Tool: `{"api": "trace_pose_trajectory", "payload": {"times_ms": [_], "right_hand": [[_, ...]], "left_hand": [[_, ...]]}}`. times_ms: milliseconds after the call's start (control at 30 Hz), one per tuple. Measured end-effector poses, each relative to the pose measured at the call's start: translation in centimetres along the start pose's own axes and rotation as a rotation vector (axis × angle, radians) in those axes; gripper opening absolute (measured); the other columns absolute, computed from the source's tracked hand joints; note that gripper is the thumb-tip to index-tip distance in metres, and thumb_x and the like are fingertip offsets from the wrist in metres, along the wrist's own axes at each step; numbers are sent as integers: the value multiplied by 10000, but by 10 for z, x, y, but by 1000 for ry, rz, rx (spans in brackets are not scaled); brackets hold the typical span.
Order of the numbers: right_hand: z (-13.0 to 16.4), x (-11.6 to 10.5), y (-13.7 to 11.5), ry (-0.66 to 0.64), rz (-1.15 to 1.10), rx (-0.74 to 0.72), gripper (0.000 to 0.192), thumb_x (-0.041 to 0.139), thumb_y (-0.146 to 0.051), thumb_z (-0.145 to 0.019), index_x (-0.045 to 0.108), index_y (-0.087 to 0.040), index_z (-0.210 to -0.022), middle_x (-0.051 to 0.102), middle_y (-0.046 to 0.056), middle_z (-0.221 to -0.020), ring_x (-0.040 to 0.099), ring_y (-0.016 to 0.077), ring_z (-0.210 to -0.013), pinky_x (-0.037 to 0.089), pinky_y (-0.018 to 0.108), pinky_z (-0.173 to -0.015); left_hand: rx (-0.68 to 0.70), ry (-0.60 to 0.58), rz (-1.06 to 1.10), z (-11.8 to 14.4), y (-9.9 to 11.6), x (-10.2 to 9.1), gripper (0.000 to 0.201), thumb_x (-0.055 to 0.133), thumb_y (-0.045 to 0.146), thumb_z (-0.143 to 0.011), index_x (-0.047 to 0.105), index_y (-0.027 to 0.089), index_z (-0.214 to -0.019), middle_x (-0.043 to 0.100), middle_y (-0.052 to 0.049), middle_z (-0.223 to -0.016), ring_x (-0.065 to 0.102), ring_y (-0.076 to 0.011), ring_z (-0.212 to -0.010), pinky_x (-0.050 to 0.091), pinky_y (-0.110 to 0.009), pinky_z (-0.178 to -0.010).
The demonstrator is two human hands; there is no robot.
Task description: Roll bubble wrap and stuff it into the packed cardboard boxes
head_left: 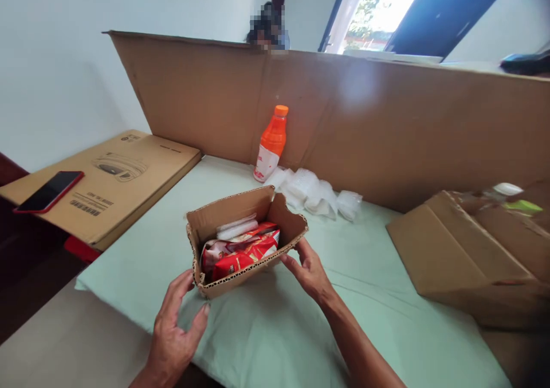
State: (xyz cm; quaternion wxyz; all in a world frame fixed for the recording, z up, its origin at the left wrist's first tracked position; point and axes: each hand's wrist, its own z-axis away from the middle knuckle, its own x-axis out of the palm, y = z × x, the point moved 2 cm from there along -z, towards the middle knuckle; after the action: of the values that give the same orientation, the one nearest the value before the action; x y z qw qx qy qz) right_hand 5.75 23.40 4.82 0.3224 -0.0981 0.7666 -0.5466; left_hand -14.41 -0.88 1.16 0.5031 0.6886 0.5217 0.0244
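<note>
A small open cardboard box [206,222] sits on the pale green cloth [266,330] in front of me. Inside it lie red snack packets [243,253] and a white packet [236,227]. My left hand [174,325] is at the box's near left corner, fingers spread, thumb and fingertips touching or almost touching the cardboard. At the box's near right edge, my right hand [309,270] has its fingertips against the cardboard wall. Neither hand is closed around anything.
An orange bottle [271,142] stands against a tall cardboard screen [387,130], with clear plastic bags [315,196] beside it. A large brown carton [464,256] lies at right. At left a flat printed box [116,176] carries a red phone [49,191]. A person is behind the screen.
</note>
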Motion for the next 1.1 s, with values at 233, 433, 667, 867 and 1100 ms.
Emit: {"api": "trace_pose_trajectory", "payload": {"times_ms": [233,433,667,867,1100], "right_hand": [[12,14,19,80,34,38,683,625,-568,-876,459,-250,-1458,540,133,-1448,568,306,-1260,511,465,-1000],[29,27,32,107,12,83,713,626,-564,-874,418,-246,-1477,513,142,-1464,611,297,-1195,554,432,-932],[25,49,36,73,-103,173,635,635,-542,-882,416,-259,-1408,629,113,-1279,700,251,-951,606,398,-816],[-13,56,38,77,-85,133,633,641,-503,-878,422,-247,-1415,603,129,-1304,691,245,-927,607,410,-807],[-101,139,26,-26,-88,-184,763,579,-342,-877,259,-198,-1554,365,174,-1572,432,296,-1410,494,482,-1071]], "left_hand": [[-87,-69,152,-18,-21,-8,935,741,461,-820,222,284,-1577,351,-154,-1585,427,-358,-1422,465,-515,-1106],[-173,-228,330,-41,-41,7,1251,844,589,-661,83,263,-1599,304,-215,-1601,391,-405,-1442,368,-601,-1154],[-217,-302,392,-49,-38,13,1287,879,491,-642,59,257,-1606,403,-210,-1548,465,-409,-1391,401,-613,-1135],[-163,-140,349,-58,-36,18,1152,822,397,-712,100,260,-1598,545,-174,-1425,618,-354,-1233,553,-530,-1006],[-227,187,202,-106,-79,-19,1086,838,377,-678,206,283,-1556,465,-160,-1477,535,-321,-1317,527,-489,-1026]]}}
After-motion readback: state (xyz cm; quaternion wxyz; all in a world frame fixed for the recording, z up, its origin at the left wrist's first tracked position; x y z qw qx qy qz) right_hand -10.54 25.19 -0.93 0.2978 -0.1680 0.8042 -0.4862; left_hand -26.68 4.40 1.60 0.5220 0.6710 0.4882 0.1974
